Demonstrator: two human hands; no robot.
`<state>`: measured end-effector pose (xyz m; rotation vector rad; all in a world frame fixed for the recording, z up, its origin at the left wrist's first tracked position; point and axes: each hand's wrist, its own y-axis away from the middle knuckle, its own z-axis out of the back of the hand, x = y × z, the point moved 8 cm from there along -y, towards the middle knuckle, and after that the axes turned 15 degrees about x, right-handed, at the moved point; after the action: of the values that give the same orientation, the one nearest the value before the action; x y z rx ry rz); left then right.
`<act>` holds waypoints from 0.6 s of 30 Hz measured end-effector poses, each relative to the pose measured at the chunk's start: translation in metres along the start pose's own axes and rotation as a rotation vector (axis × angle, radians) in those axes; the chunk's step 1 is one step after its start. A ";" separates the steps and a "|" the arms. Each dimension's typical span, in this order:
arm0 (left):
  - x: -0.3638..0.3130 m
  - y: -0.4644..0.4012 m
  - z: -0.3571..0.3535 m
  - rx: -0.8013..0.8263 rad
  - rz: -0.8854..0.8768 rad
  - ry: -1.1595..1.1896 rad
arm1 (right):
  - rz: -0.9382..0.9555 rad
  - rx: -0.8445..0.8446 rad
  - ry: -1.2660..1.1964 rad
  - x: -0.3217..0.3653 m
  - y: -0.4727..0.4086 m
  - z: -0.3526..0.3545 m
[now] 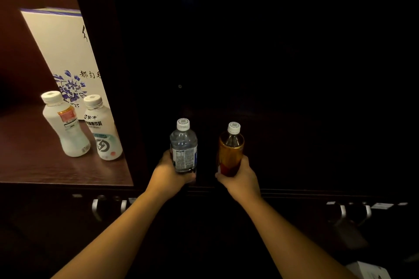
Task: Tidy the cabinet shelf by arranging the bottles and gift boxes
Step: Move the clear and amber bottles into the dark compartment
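Observation:
My left hand point(169, 174) grips a clear water bottle point(183, 142) with a white cap, held upright in front of the dark middle of the cabinet. My right hand point(241, 178) holds an amber tea bottle point(230, 149), also upright, just to the right of it. On the lit shelf point(34, 165) at the left stand two white drink bottles, one with an orange label point(64, 127) and one with black print point(103, 129). Behind them leans a white gift box point(65, 52) with a blue flower pattern, partly hidden by the cabinet's upright panel.
A dark upright panel point(106, 75) bounds the lit shelf on its right. Metal door handles point(97, 207) sit below the shelf edge at the left, more handles point(353, 212) at the right. A pale box corner point(371, 270) shows at the bottom right. The cabinet's middle is too dark to read.

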<state>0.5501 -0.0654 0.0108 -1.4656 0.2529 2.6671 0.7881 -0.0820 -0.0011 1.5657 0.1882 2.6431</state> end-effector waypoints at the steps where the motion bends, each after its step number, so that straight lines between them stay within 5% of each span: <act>1: 0.000 0.002 0.000 -0.002 -0.007 -0.003 | 0.001 -0.001 0.003 -0.001 0.002 -0.001; 11: 0.001 0.065 0.019 -0.039 0.059 -0.290 | 0.075 -0.223 0.149 0.021 0.050 0.006; 18: 0.006 0.121 0.054 -0.158 0.070 -0.583 | 0.408 0.057 0.417 0.077 0.077 -0.065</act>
<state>0.4833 -0.1743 0.0459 -0.6535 0.0479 3.0764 0.6942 -0.1540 0.0458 1.1434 -0.0465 3.2875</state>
